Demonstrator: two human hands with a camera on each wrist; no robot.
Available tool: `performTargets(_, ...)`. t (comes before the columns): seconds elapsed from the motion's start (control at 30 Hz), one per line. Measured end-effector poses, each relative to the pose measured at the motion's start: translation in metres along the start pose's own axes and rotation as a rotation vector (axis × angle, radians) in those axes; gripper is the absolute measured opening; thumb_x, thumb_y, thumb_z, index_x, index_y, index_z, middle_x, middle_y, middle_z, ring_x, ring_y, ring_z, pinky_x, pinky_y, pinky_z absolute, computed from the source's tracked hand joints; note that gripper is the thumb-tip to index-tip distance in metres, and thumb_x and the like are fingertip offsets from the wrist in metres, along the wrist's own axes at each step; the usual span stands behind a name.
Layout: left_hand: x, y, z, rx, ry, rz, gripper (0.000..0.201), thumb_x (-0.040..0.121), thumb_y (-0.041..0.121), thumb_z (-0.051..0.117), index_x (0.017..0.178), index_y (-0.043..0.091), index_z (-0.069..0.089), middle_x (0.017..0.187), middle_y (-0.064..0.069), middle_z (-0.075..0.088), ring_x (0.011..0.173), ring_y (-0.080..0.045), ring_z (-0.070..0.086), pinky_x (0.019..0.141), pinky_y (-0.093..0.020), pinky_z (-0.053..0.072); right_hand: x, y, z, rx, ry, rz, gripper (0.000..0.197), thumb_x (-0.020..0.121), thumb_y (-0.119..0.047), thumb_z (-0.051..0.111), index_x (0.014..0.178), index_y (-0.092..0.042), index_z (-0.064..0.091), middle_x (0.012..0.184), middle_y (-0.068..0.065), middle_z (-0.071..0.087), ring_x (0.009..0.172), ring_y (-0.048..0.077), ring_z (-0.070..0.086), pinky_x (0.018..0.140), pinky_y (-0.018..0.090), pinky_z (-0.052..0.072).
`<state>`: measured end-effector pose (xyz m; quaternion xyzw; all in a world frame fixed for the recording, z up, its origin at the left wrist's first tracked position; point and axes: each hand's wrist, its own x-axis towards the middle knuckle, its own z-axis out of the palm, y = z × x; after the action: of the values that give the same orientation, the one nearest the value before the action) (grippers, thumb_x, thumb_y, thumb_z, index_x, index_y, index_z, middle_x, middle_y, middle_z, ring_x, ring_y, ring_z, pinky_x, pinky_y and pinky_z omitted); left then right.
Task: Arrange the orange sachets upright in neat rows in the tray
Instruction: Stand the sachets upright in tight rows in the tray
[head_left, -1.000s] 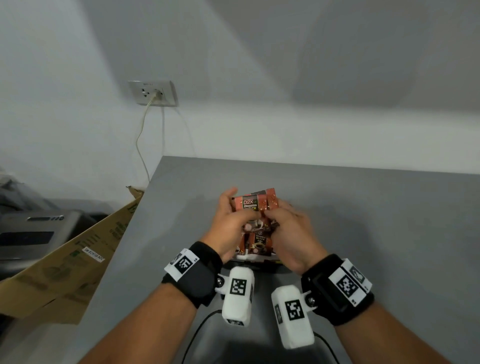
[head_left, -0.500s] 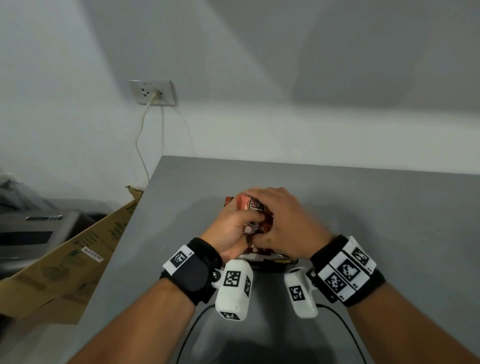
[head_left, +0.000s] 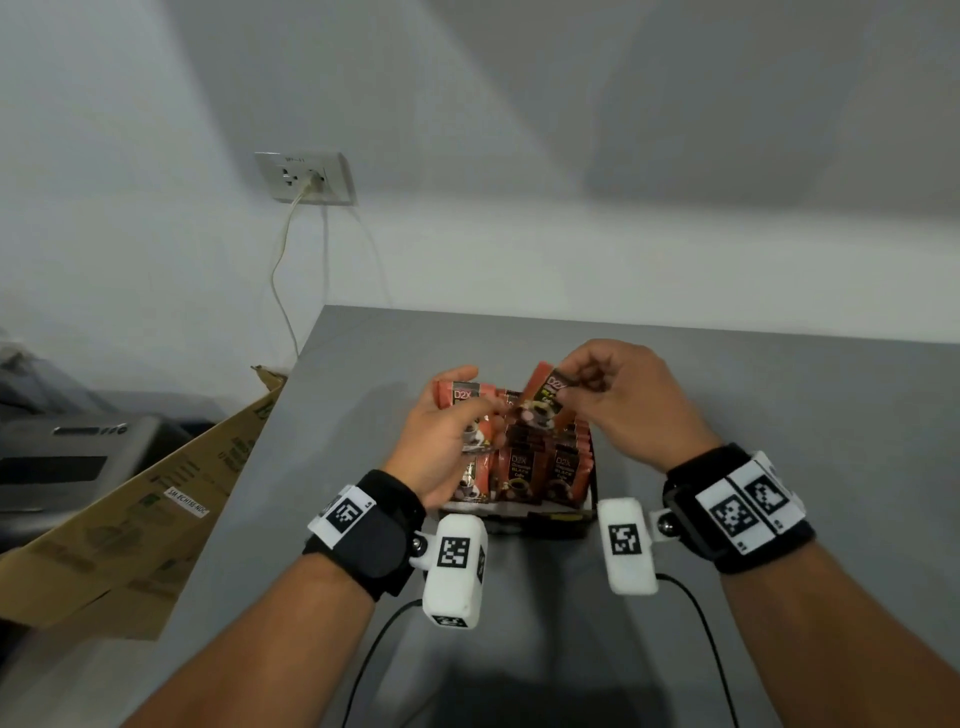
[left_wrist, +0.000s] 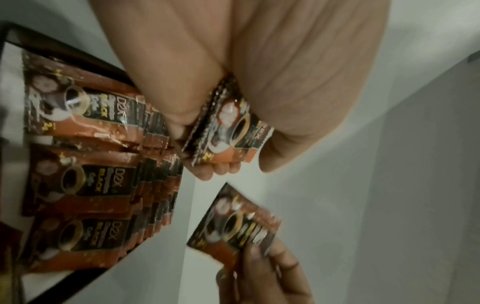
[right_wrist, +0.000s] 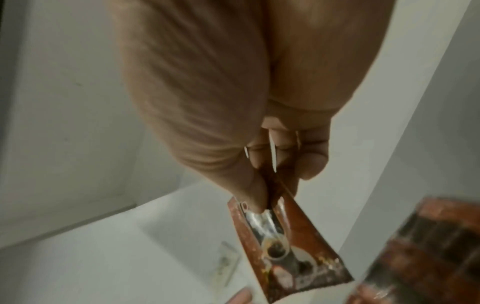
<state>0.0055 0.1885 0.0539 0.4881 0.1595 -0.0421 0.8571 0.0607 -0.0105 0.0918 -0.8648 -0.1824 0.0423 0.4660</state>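
In the tray (head_left: 563, 521) on the grey counter (head_left: 779, 441), three rows of orange sachets (head_left: 519, 475) are already stood upright, while a small stack (left_wrist: 228, 131) is gripped in the left hand (head_left: 441, 441) and a single sachet (head_left: 545, 402) is pinched at its top by the right hand (head_left: 623, 400) above the rows. How much room is left at the back cannot be told, since the far rows and most of the tray are hidden behind the hands, and the wrist views are blurred.

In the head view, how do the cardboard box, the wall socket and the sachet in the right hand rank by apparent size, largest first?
1. Cardboard box, by far the largest, though cut off by the frame edge.
2. Wall socket.
3. Sachet pinched by the right hand, partly hidden by fingers, so close to the socket; this order is unsure.
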Motion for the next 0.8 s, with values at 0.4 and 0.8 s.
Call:
performTargets(0.4, -0.002, -0.01, -0.018, 0.168, 0.063, -0.042, 0.042, 0.091, -0.006, 0.057, 0.13, 0.008, 0.051, 0.095, -0.015, 0.064, 0.08, -0.026, 0.059, 0.071, -0.038, 0.053, -0.015, 0.067, 0.026, -0.456, -0.359, 0.164, 0.018, 0.091, -0.011, 0.067, 0.106, -0.022, 0.069, 0.091, -0.012, 0.061, 0.081, 0.0, 0.059, 0.063, 0.007, 0.037)
performTargets(0.8, -0.004, -0.016, -0.022, 0.31, 0.018, -0.061, 0.045, 0.082, -0.019, 0.049, 0.118, 0.007, 0.056, 0.095, -0.019, 0.067, 0.077, -0.028, 0.066, 0.08, -0.047, 0.053, -0.02, 0.078, 0.036, -0.525, -0.284, 0.086, 0.031, 0.091, -0.018, 0.069, 0.121, -0.022, 0.066, 0.12, -0.005, 0.058, 0.108, 0.012, 0.055, 0.095, 0.024, 0.047)
